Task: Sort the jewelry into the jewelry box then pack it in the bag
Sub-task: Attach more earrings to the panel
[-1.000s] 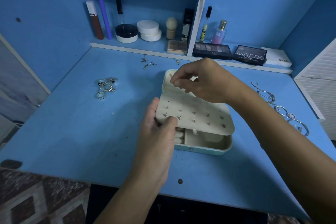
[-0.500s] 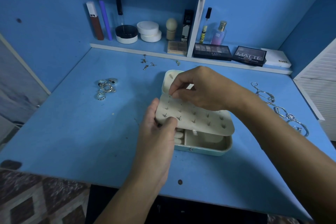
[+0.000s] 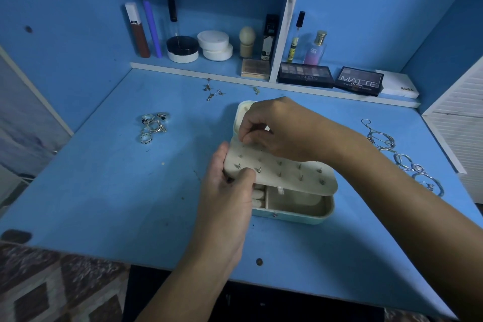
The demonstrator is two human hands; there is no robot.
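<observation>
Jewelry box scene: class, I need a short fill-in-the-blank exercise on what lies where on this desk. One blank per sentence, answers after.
1. The left hand holds the ____ earring panel over the jewelry box.
2. The pile of rings lies to the ____ of the box.
3. The right hand pinches at the panel's ____ end.
4. The desk is coloured ____.

Answers: cream; left; far; blue

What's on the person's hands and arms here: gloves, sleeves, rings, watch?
Nothing worn. The left hand and the right hand are bare, with no gloves, rings or wristband showing. Both forearms are bare down to the frame edge, so no sleeve is in view.
</observation>
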